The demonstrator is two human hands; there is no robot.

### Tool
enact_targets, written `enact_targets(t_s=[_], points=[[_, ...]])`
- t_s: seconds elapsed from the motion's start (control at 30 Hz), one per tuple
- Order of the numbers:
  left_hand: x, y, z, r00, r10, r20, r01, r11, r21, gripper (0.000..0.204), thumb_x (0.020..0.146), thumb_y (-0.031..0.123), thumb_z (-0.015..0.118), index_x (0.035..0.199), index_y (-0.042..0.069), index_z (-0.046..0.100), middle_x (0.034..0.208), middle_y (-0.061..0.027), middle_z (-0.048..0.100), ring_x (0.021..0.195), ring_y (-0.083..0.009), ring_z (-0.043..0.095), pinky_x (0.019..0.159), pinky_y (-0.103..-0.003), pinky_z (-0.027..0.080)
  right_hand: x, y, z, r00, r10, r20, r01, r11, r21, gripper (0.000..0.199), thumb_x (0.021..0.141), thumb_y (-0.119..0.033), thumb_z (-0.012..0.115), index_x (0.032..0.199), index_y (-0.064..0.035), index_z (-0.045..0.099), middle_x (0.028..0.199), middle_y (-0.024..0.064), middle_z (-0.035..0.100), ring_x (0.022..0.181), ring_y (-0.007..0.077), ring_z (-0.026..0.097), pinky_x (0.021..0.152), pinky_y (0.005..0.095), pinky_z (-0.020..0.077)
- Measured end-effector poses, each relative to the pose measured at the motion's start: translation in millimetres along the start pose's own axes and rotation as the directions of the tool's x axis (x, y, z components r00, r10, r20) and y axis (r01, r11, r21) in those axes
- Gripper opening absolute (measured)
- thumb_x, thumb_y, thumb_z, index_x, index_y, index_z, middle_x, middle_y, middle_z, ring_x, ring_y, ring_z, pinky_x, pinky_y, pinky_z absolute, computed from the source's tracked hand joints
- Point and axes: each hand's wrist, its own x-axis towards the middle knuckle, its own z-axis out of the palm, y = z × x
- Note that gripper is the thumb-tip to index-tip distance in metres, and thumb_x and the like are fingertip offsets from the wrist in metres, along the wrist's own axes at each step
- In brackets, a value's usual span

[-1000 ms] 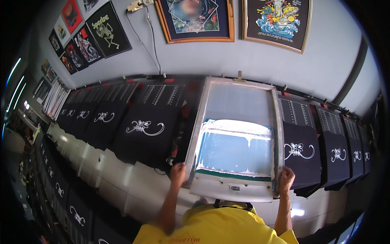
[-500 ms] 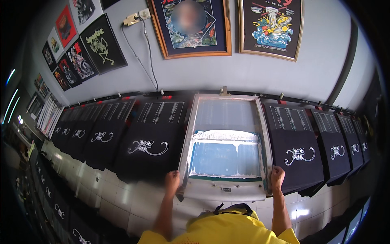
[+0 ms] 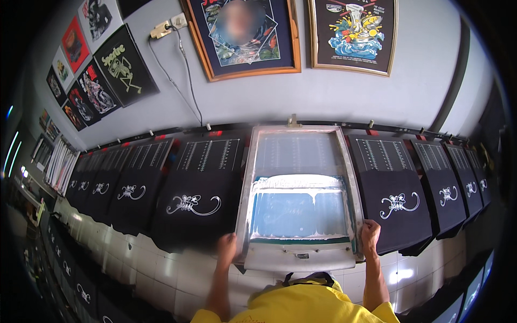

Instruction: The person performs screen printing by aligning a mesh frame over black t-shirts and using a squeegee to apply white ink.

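Note:
A screen printing frame [image 3: 301, 262] with pale metal sides lies in front of me. Its mesh is blue in the near half and translucent grey in the far half. Thick white ink [image 3: 297, 182] runs in a band across the mesh, with drips and smears around the blue area. My left hand [image 3: 226, 246], slightly blurred, is closed at the frame's near left side. My right hand [image 3: 371, 235] is closed around the near right side. What lies beneath the blue part of the mesh is hidden.
Black shirts with white curling prints lie on boards to the left [image 3: 194, 204] and right [image 3: 398, 204], several each side. A dark rail [image 3: 226, 128] runs behind them along the wall. More printed black shirts [image 3: 83, 293] stand at the lower left. Framed pictures hang above.
My left hand has shifted slightly down toward me along the frame's side. My view has turned and dipped a little; the right hand keeps its place on the frame.

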Motion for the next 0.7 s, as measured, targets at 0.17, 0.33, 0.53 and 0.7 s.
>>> enact_targets(t_s=[0.17, 0.33, 0.53, 0.7], points=[[4.7, 7.7, -9.9, 0.996, 0.005, 0.093, -0.017, 0.992, 0.124, 0.040, 0.096, 0.032, 0.053, 0.078, -0.003, 0.060, 0.064, -0.0158, 0.055, 0.059, -0.0244, 0.052, 0.059, -0.039, 0.042, -1.0, -5.8, -0.2, 0.999, -0.041, -0.017, 0.040, 0.997, -0.068, 0.026, 0.075, -0.007, 0.056, 0.093, 0.0042, 0.071, 0.076, 0.0195, 0.069, 0.071, 0.0267, 0.068, 0.070, 0.0354, 0.0502], [2.7, 11.5, -5.8, 0.995, 0.004, 0.096, -0.032, 0.955, 0.295, 0.041, 0.097, 0.032, 0.047, 0.083, -0.003, 0.062, 0.078, -0.0233, 0.062, 0.074, -0.0381, 0.063, 0.069, -0.044, 0.047, -0.2, 8.9, 11.5, 0.996, -0.062, -0.058, 0.053, 0.987, -0.149, 0.027, 0.076, -0.010, 0.055, 0.094, 0.0035, 0.070, 0.080, 0.0221, 0.069, 0.077, 0.0338, 0.069, 0.073, 0.0388, 0.0509], [-2.5, 26.2, 1.1, 0.997, -0.002, 0.075, -0.030, 0.906, 0.422, 0.036, 0.098, 0.027, 0.044, 0.088, -0.002, 0.063, 0.089, -0.0251, 0.063, 0.086, -0.0419, 0.062, 0.074, -0.046, 0.047, -1.1, 20.9, 16.3, 0.997, -0.054, -0.062, 0.041, 0.981, -0.187, 0.024, 0.077, -0.011, 0.054, 0.091, 0.0010, 0.070, 0.083, 0.0213, 0.069, 0.082, 0.0387, 0.067, 0.079, 0.0429, 0.0512], [-13.4, 41.6, 12.1, 0.994, 0.103, -0.031, -0.085, 0.931, 0.354, 0.031, 0.096, 0.021, 0.049, 0.084, -0.005, 0.063, 0.084, -0.0275, 0.062, 0.083, -0.0468, 0.059, 0.071, -0.049, 0.046, -4.8, 8.1, 12.1, 0.997, 0.055, -0.059, -0.063, 0.988, -0.139, 0.024, 0.080, -0.014, 0.054, 0.094, -0.0015, 0.070, 0.088, 0.0221, 0.068, 0.087, 0.0391, 0.067, 0.078, 0.0429, 0.0514]])
